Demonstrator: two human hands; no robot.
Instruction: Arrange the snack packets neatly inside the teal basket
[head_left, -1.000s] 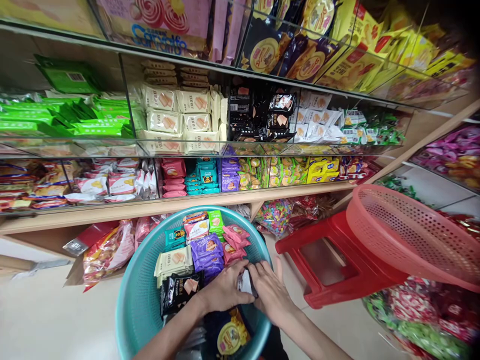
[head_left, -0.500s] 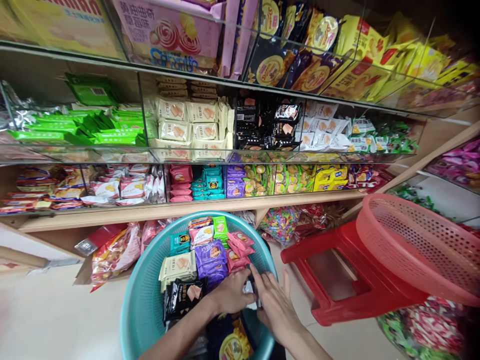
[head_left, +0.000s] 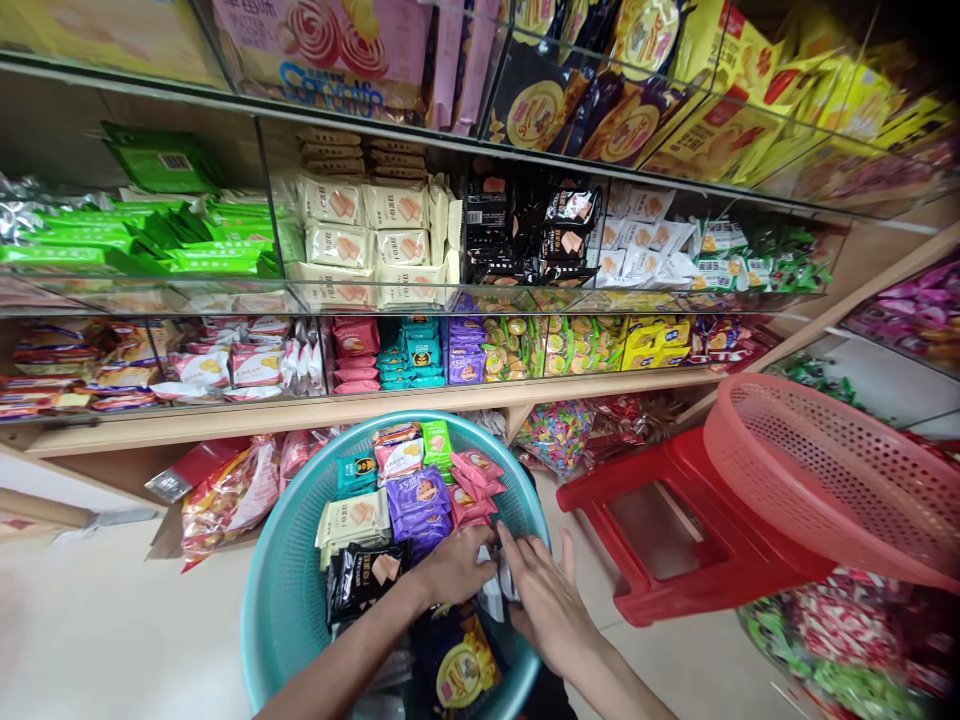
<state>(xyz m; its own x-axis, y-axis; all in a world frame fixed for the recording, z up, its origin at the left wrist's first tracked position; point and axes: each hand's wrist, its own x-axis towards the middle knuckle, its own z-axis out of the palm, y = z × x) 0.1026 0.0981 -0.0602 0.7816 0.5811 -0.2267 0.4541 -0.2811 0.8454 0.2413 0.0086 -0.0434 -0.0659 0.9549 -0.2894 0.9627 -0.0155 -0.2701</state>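
Note:
A teal plastic basket [head_left: 279, 590] sits low in front of me, filled with snack packets: purple packets [head_left: 420, 497], pink packets [head_left: 472, 485], a cream wafer pack [head_left: 352, 518], a black wafer pack [head_left: 364, 575] and a dark blue and yellow biscuit pack [head_left: 457, 670]. Both my hands are inside the basket at its right side. My left hand [head_left: 454, 568] is curled over small white packets [head_left: 493, 595]. My right hand [head_left: 544, 590] presses against the same packets from the right, fingers together. What exactly they grip is mostly hidden.
Glass-fronted shelves [head_left: 420, 300] full of packaged biscuits and wafers rise behind the basket. A red plastic stool [head_left: 667, 540] stands to the right with a pink basket [head_left: 817, 470] leaning on it. Bags of sweets [head_left: 221, 495] lie on the floor left and right.
My hands stay together over the white packets at the basket's right side, shifting only slightly. The view bobbed down and back up.

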